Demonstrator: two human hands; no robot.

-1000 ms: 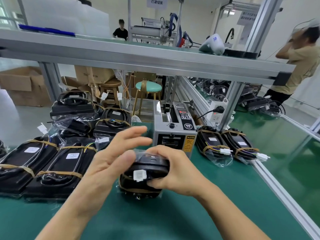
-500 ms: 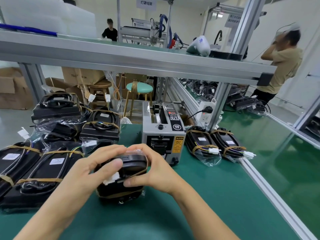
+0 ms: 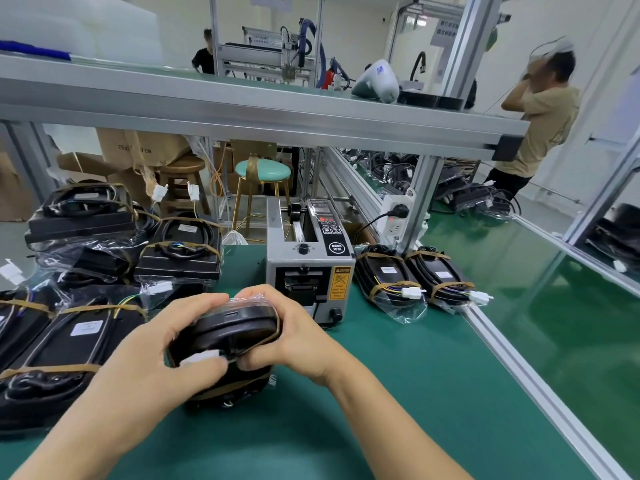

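Gripping bagged black charger, left hand, right hand, bare green mat rightward

We see black above all — the bagged unit is glossy black under clear film, with a white connector and a brown tape band. The table mat is deep green. We find the tape dispenser pale grey, its control panel black with red marks, its caution label yellow with black print. The packed units on the left are black as well, with white labels and brown bands — their wires show yellow and green. The stool has a mint seat on gold legs.
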